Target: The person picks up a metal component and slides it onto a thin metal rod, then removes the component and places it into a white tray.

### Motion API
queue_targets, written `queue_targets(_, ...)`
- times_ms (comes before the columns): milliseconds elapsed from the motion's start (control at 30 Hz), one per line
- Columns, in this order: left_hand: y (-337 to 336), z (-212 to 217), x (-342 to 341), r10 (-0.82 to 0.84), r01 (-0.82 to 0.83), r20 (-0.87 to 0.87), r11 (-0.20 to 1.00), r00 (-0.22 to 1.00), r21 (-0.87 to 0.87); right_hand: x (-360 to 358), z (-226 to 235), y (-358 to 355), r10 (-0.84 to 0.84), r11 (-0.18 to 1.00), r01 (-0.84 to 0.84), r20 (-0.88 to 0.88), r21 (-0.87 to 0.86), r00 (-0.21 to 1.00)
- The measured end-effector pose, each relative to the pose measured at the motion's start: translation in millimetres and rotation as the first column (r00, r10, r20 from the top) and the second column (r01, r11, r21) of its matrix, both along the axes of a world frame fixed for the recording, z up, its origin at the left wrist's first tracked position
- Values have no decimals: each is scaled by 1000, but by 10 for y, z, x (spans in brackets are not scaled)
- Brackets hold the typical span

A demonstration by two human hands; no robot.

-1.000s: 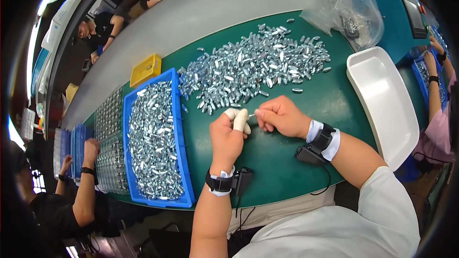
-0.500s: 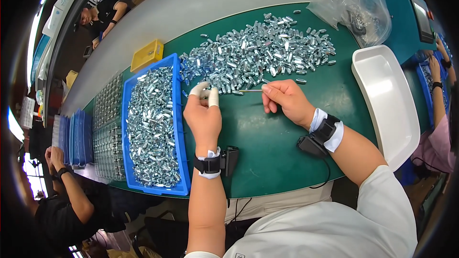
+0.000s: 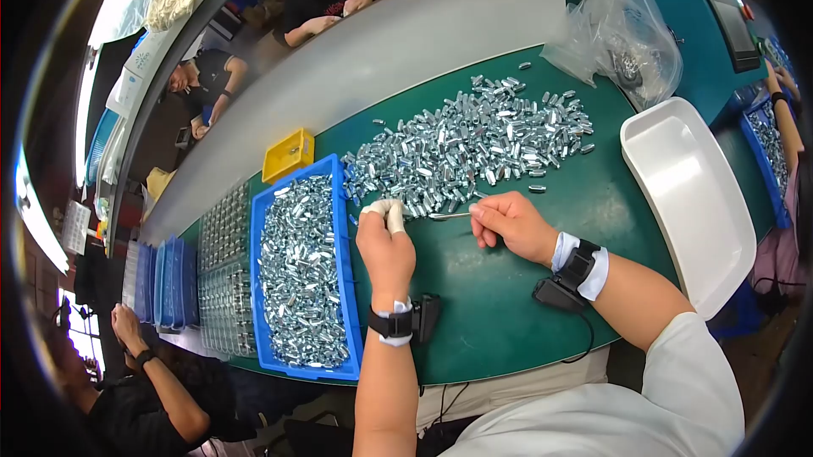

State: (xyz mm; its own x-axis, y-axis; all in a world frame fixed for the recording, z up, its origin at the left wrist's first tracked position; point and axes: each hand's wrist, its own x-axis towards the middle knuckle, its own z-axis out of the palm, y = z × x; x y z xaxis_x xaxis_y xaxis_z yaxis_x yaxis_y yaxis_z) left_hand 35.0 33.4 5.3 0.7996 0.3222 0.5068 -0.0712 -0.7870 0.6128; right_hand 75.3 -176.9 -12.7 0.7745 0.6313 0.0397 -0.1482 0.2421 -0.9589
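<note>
My right hand (image 3: 515, 228) pinches a thin metal rod (image 3: 458, 216) between thumb and forefinger. The rod points left, low over the green tabletop, and its tip lies close to the near edge of a heap of small shiny metal sleeves (image 3: 461, 139). My left hand (image 3: 386, 245) wears white finger cots on thumb and forefinger. Those fingertips press together at the heap's near left edge, just left of the rod's tip; anything between them is hidden. Left of this hand stands a blue tray (image 3: 345, 288) filled with similar metal pieces.
A small yellow bin (image 3: 288, 156) stands behind the blue tray. Gridded clear racks (image 3: 225, 275) lie farther left. At right are a long white tray (image 3: 690, 203) and a clear plastic bag (image 3: 635, 50) with metal parts inside. Other people sit across the partition and at both sides.
The fingertips of my left hand have come together from a spread position. My right hand still holds the rod. The whole view has shifted, with the bench now lower and farther right.
</note>
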Motion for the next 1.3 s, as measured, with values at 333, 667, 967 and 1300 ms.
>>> queue_targets(333,-199,160,-316,-474,236,-56,532,879,-813,-30,10,41,22,997,-17,67,-77,997)
queue_targets(667,-82,104,-323,-447,291,-6,591,894,-753,-42,0,40,12,995,-3,93,-102,996)
queue_targets(967,-200,176,-332,-562,170,-189,525,805,-834,-95,33,64,61,970,8,271,-243,961)
queue_targets(1300,-386,-3,-332,-555,368,-29,588,831,-721,-12,38,-30,169,965,-151,67,-212,983)
